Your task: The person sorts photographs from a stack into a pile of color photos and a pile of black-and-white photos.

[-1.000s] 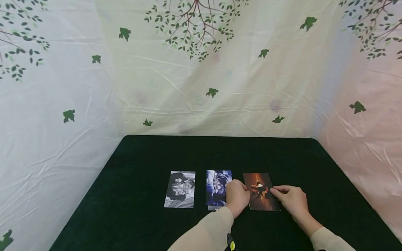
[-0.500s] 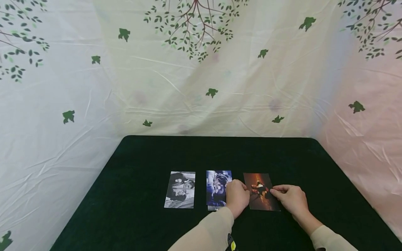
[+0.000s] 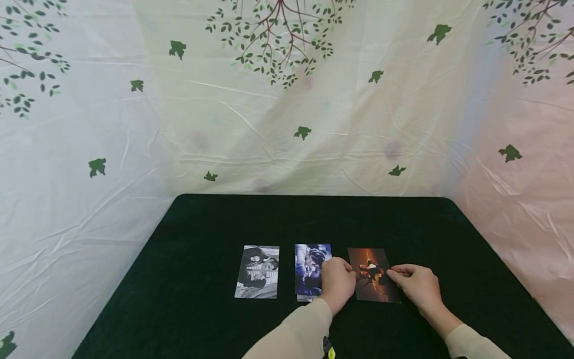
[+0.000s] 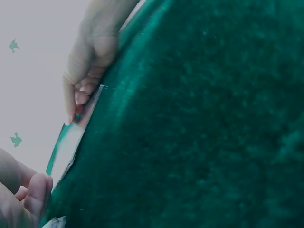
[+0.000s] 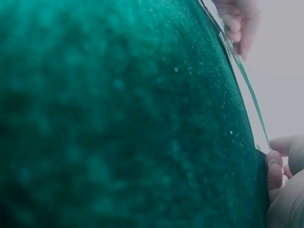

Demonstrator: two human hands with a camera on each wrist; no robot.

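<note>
A dark photo card (image 3: 371, 284) with an orange glow and small figures lies on the green cloth, flanked by both hands. My left hand (image 3: 338, 280) pinches its left edge, overlapping the blue photo card (image 3: 309, 264) beside it in the head view. With thumb and fingertips, my right hand (image 3: 418, 288) pinches the opposite edge. Seen edge-on in the left wrist view, the held card (image 4: 69, 147) spans from the left hand (image 4: 23, 194) to the right hand (image 4: 92, 57). In the right wrist view, the right hand (image 5: 285, 175) is at its near end.
To the left lies a black-and-white photo card (image 3: 257, 271). Under the blue card, a strip of another card (image 3: 306, 297) shows at the bottom. The dark green cloth (image 3: 202, 219) covers the table, with a printed curtain (image 3: 251, 149) hanging behind.
</note>
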